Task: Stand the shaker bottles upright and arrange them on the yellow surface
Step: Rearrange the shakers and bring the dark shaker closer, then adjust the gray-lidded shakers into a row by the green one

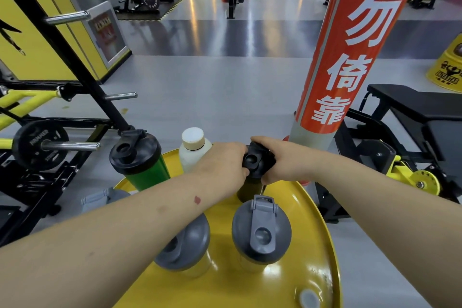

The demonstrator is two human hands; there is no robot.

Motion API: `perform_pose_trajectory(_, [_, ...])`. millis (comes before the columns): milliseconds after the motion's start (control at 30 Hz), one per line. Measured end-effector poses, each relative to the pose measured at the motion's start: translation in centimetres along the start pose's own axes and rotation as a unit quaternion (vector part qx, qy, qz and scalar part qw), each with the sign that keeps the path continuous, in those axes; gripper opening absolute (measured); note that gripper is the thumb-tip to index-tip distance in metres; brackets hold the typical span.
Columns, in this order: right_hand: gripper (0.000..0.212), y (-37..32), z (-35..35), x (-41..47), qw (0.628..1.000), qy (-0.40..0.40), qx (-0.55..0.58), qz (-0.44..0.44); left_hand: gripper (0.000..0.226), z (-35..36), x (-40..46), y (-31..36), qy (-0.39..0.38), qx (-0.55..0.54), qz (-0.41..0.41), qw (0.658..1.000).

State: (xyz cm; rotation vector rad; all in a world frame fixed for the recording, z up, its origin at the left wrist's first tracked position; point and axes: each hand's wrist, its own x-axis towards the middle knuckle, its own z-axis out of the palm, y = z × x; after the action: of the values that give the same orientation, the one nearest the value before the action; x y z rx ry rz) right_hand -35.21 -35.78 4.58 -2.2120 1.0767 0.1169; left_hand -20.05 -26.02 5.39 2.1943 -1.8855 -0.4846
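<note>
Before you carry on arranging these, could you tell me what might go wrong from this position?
1. Both hands, left hand and right hand, grip the dark bottle, and the left forearm passes just above a grey-lidded bottle, so pulling back could topple it.
2. The green bottle stands at the rim of the yellow surface; a nudge might send it off.
3. The bottles stand crowded together.

Single head view — faces forward-down, close over yellow surface (322, 245).

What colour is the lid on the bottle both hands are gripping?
Black, on a dark olive-looking bottle; lid shows best in the head view, between left hand and right hand.
</note>
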Motion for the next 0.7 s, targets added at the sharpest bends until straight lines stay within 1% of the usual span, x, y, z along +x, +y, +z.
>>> perform_pose_trajectory(100, [0.114, -0.1, 0.2, 0.0, 1.000, -0.006, -0.003, 0.018, 0.026, -0.6, -0.6, -0.2, -0.025, -0.019, 0.003, 1.000])
perform_pose_trajectory(200, [0.106, -1.3, -0.4, -1.0, 0.999, 0.002, -0.029, 0.040, 0.032, -2.8, -2.1, -0.6, -0.032, -0.061, -0.006, 0.998])
perform_pose_trajectory(267, [0.095, -2.6, -1.3, -1.9, 0.996, 0.057, -0.050, 0.045, 0.035, -5.2, -3.7, -1.3, -0.030, -0.106, -0.010, 0.994])
perform_pose_trajectory(333, [0.078, -4.5, -2.2, -3.0, 0.987, 0.151, -0.059, 0.020, 0.034, -8.0, -5.8, -2.1, -0.030, -0.178, -0.027, 0.983])
perform_pose_trajectory(367, [0.067, -5.7, -2.5, -3.5, 0.980, 0.195, -0.040, -0.003, 0.030, -9.4, -6.9, -2.7, -0.030, -0.235, -0.046, 0.970])
perform_pose_trajectory(400, [0.058, -7.1, -2.6, -4.1, 0.975, 0.223, -0.007, -0.025, 0.026, -10.7, -8.0, -3.4, -0.026, -0.288, -0.070, 0.955])
perform_pose_trajectory(433, [0.050, -8.9, -2.7, -4.8, 0.972, 0.230, 0.028, -0.047, 0.022, -11.9, -9.2, -4.2, -0.018, -0.327, -0.093, 0.940])
perform_pose_trajectory(467, [0.044, -10.8, -2.4, -5.4, 0.972, 0.218, 0.066, -0.059, 0.020, -12.9, -10.4, -5.2, -0.009, -0.347, -0.113, 0.931])
perform_pose_trajectory(533, [0.034, -14.6, -1.1, -6.1, 0.971, 0.158, 0.167, -0.060, 0.018, -14.2, -12.3, -7.6, 0.005, -0.358, -0.147, 0.922])
perform_pose_trajectory(567, [0.031, -16.2, -0.2, -6.2, 0.964, 0.116, 0.236, -0.049, 0.018, -14.5, -13.3, -8.9, 0.011, -0.357, -0.164, 0.920])
perform_pose_trajectory(633, [0.018, -18.9, 1.9, -6.2, 0.935, 0.034, 0.354, -0.006, 0.018, -14.5, -14.9, -11.6, 0.020, -0.361, -0.201, 0.911])
perform_pose_trajectory(667, [0.012, -19.9, 2.8, -6.2, 0.924, -0.002, 0.383, 0.012, 0.018, -14.3, -15.6, -12.8, 0.019, -0.362, -0.217, 0.906])
perform_pose_trajectory(700, [0.017, -20.7, 3.6, -6.2, 0.920, -0.036, 0.389, 0.026, 0.018, -14.1, -16.2, -13.9, 0.015, -0.364, -0.230, 0.903])
